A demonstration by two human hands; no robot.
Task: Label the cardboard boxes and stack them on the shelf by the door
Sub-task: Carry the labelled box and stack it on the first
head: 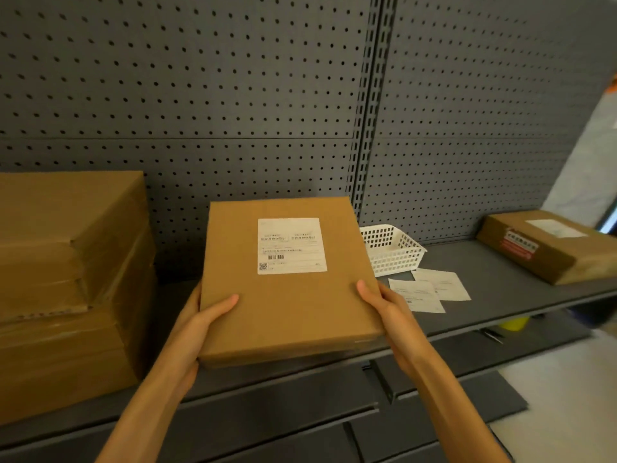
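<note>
A flat brown cardboard box (287, 305) with a white printed label (291, 245) on its top is held over the front of the grey shelf (494, 289). My left hand (197, 329) grips its near left edge, thumb on top. My right hand (384, 309) grips its near right edge, thumb on top too. A stack of unlabelled cardboard boxes (66, 279) stands on the shelf at the left. Another labelled box (547, 245) lies at the far right. Two loose white labels (430, 289) lie on the shelf to the right of the held box.
A white plastic basket (390, 248) sits against the grey pegboard back (233, 95) behind the loose labels. A slotted upright (367, 128) divides the pegboard. Lower shelves (300, 412) jut out below. Something yellow (510, 324) shows under the shelf at the right.
</note>
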